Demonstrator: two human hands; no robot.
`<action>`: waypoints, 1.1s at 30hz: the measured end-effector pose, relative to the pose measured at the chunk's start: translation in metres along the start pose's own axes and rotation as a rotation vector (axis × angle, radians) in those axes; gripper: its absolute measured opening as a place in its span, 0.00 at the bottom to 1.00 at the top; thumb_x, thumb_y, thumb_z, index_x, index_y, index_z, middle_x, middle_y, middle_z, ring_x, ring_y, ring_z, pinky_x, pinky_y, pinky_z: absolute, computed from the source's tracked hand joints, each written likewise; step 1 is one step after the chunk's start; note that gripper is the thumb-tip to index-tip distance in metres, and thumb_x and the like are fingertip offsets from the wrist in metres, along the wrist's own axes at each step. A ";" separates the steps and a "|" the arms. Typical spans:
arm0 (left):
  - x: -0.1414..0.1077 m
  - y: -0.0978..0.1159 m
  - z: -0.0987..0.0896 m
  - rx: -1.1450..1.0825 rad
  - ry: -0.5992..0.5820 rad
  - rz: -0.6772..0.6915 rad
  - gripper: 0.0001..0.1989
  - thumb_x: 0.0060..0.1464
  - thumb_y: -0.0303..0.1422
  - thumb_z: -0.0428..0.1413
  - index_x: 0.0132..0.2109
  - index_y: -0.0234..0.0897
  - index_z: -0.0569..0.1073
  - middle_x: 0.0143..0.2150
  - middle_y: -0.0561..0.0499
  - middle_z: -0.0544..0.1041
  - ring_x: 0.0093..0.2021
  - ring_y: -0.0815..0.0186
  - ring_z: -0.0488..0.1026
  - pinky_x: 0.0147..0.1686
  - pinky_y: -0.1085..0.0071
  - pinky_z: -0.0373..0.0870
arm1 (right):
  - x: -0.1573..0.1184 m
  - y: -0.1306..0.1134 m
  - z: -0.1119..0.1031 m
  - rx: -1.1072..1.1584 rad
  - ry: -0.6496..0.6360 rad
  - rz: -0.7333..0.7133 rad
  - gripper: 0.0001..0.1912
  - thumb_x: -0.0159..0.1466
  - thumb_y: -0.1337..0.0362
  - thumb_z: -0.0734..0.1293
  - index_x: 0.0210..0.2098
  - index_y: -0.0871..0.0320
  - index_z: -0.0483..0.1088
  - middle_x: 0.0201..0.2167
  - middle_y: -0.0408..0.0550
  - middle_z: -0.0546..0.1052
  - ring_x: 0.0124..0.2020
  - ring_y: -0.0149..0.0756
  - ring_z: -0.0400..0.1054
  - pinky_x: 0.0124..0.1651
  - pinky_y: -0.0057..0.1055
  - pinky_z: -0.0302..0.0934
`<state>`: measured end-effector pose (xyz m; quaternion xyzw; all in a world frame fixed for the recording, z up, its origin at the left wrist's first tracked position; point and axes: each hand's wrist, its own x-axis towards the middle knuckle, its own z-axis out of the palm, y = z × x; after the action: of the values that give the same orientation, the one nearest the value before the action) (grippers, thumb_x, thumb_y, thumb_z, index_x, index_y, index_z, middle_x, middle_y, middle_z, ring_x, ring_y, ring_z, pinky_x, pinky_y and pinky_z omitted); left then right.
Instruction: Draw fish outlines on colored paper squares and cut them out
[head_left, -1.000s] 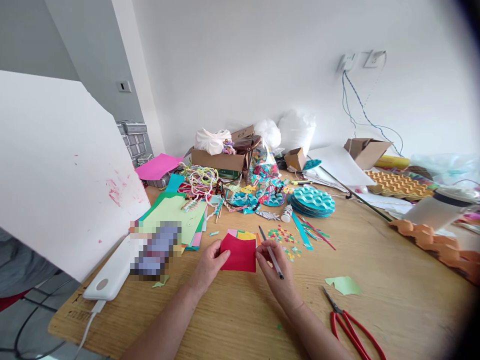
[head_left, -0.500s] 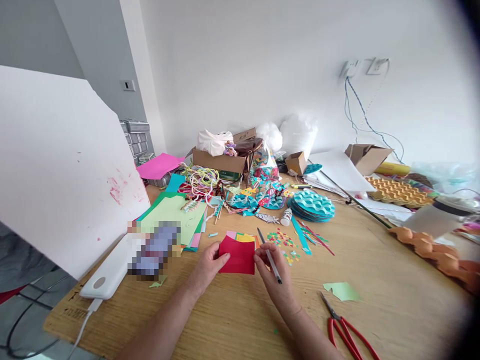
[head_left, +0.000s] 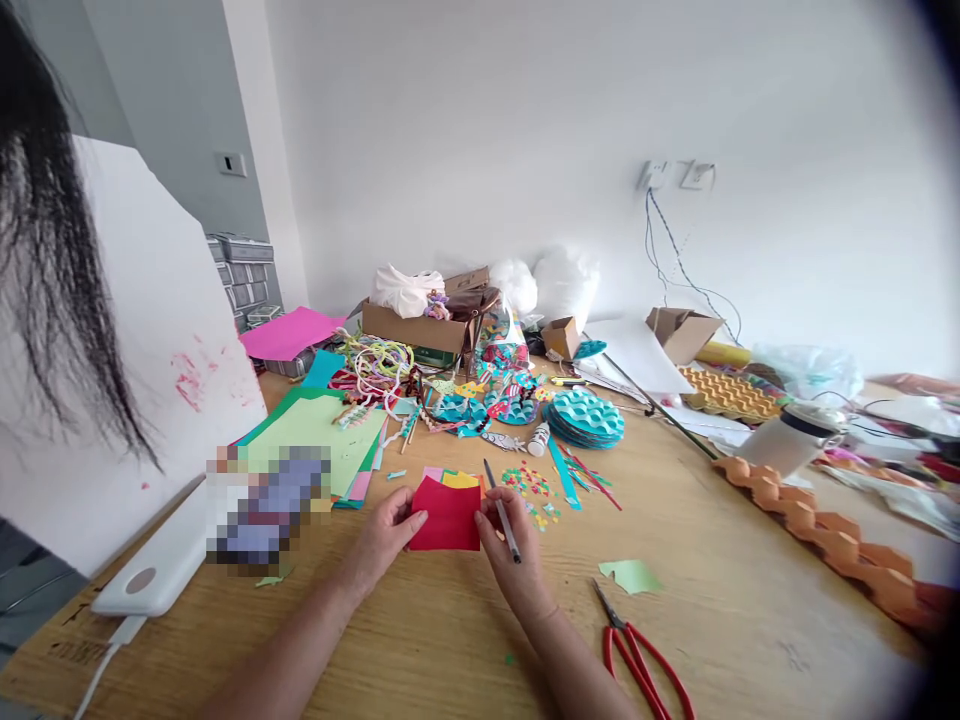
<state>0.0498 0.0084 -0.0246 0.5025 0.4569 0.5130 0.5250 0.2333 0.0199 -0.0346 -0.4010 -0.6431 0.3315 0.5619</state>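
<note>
A piece of red paper (head_left: pixel 446 514) with a curved top edge is held low over the wooden table. My left hand (head_left: pixel 391 528) pinches its left edge, thumb on top. The thumb and fingertips of my right hand (head_left: pixel 514 545) meet its right edge, and a pen (head_left: pixel 504 515) lies across that same hand, tip pointing up. Yellow paper (head_left: pixel 460 480) and pink paper show just behind the red piece. Red-handled scissors (head_left: pixel 634 645) rest to the right of my right forearm, near a light green paper scrap (head_left: pixel 631 576).
Coloured paper dots (head_left: pixel 529 478) and strips lie beyond my right hand. Stacked blue egg-carton pieces (head_left: pixel 583 418) stand behind them. At left are paper sheets (head_left: pixel 307 435), a blurred-out item and a white power bank (head_left: pixel 150 560). Someone's dark hair (head_left: pixel 52 240) hangs at upper left.
The view has turned slightly right, so things sit further left. Dark hair has come into view at upper left. Both hands keep the same hold on the red paper and pen.
</note>
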 end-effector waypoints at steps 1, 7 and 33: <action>0.000 -0.001 0.000 0.007 0.003 0.002 0.12 0.43 0.40 0.60 0.29 0.37 0.68 0.23 0.58 0.70 0.23 0.69 0.66 0.24 0.74 0.61 | 0.000 -0.001 0.000 -0.001 0.001 0.003 0.06 0.59 0.66 0.63 0.37 0.55 0.61 0.26 0.40 0.66 0.25 0.31 0.61 0.27 0.26 0.57; 0.002 -0.009 0.000 0.042 -0.005 0.004 0.11 0.45 0.40 0.58 0.32 0.37 0.68 0.26 0.56 0.72 0.27 0.67 0.68 0.28 0.72 0.64 | 0.000 -0.003 0.001 0.009 0.011 0.011 0.05 0.59 0.65 0.64 0.36 0.55 0.62 0.25 0.40 0.66 0.24 0.32 0.61 0.27 0.27 0.58; -0.023 0.009 -0.001 0.098 -0.051 -0.142 0.15 0.44 0.37 0.56 0.39 0.36 0.70 0.27 0.56 0.72 0.20 0.72 0.63 0.20 0.76 0.57 | -0.004 -0.003 0.004 0.099 0.038 -0.003 0.08 0.61 0.59 0.65 0.37 0.54 0.63 0.25 0.41 0.66 0.24 0.31 0.62 0.25 0.26 0.59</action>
<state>0.0470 -0.0150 -0.0165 0.5068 0.5024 0.4388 0.5461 0.2287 0.0152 -0.0346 -0.3783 -0.6156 0.3543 0.5936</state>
